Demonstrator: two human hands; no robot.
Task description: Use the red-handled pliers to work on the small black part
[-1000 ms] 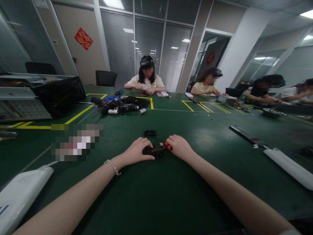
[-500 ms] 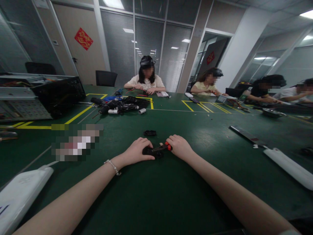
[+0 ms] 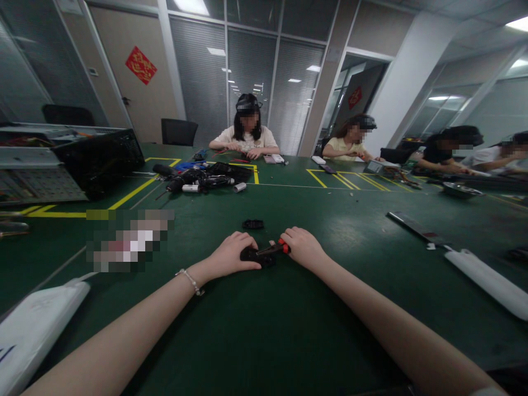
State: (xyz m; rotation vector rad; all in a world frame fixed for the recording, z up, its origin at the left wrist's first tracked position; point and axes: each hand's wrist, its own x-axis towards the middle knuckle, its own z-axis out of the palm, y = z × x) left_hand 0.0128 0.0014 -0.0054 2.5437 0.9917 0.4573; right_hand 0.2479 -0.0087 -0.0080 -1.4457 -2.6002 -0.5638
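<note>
My left hand [image 3: 231,254] is closed around a small black part [image 3: 249,254], thumb in front and fingers behind, low over the green table. A red-handled tool that looks like pliers [image 3: 284,246] is gripped in my right hand [image 3: 305,246]. Its dark jaws point left and meet the black part. The exact kind of part is too small and dark to make out. Just beyond my hands a separate black plastic piece [image 3: 253,224] lies on the tabletop, touched by neither hand.
At the left stands an opened computer case [image 3: 45,170]. A power drill [image 3: 177,182] lies among black parts and cables, near small white cylinders [image 3: 240,187]. White power banks or packs [image 3: 487,280] flank my forearms. Across the table a person [image 3: 247,132] works; others sit to the right.
The pliers and the black part have shifted very slightly between my hands. Both arms stay in nearly the same place.
</note>
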